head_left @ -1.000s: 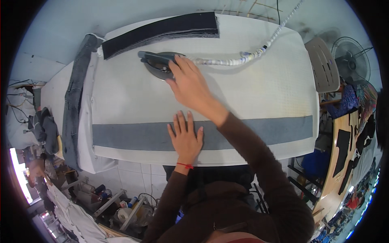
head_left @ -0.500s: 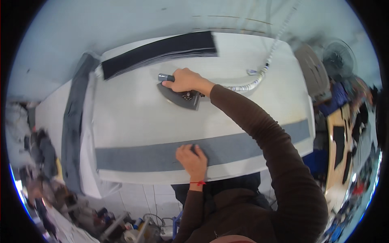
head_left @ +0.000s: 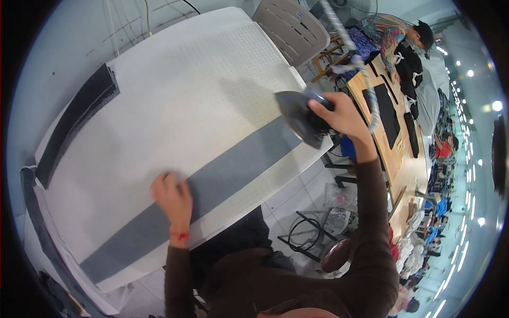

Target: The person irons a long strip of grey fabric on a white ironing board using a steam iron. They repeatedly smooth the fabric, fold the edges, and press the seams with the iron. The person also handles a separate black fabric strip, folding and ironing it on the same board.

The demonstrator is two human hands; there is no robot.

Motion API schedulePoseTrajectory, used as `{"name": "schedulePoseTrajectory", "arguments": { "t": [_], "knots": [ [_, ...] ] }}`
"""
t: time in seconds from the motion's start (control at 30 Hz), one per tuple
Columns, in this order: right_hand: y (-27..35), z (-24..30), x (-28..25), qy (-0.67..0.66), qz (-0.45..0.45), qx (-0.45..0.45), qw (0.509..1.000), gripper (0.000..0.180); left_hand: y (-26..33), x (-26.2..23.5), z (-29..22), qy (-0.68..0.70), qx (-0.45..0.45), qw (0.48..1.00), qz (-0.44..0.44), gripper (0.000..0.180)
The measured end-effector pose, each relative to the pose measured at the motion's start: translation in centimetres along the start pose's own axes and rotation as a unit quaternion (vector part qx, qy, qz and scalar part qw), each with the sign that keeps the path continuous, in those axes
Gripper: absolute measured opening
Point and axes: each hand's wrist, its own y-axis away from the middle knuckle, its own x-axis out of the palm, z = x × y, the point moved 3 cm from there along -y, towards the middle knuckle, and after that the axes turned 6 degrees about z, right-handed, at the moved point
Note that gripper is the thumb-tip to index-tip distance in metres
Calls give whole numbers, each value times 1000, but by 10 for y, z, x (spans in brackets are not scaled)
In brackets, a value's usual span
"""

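My right hand [head_left: 344, 119] grips the handle of a steam iron [head_left: 302, 114] at the right end of the pressing table [head_left: 159, 116]. The iron's grey soleplate is tipped up, over the right end of a long grey fabric strip [head_left: 228, 168]. That strip lies flat along the table's near edge. My left hand [head_left: 172, 199] is over the strip, left of its middle, slightly blurred, with bent fingers apart and nothing visible in them. A wrapped hose [head_left: 360, 63] hangs down behind the right hand.
A stack of dark fabric strips [head_left: 77, 122] lies at the table's far left. Grey cloth [head_left: 47, 238] hangs beyond the left edge. A beige plastic chair [head_left: 291, 32] stands behind the far right corner. Another person [head_left: 397, 42] leans over a wooden table [head_left: 379, 138] holding black fabric pieces.
My right hand has carried the iron from mid-table to the strip's right end. The view has swung right. My left hand has shifted to the strip's far edge.
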Motion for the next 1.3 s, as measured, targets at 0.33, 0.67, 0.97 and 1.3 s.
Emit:
{"name": "schedulePoseTrajectory", "arguments": {
  "t": [0.33, 0.67, 0.97, 1.3],
  "knots": [
    [39, -133, -49, 32, -104, 118, 987, 52, -145, 193, -241, 232, 116, 932, 253, 23],
    [64, -149, -42, 17, -102, 100, 990, 51, -212, 248, -315, 120, 133, 913, 367, 24],
    [65, -153, -36, -9, -103, 86, 991, 46, -208, 245, -312, 159, 132, 927, 313, 19],
    [50, -142, -16, 16, -94, 112, 989, 51, -178, 234, -305, 205, 219, 931, 208, 10]
  ]
}}
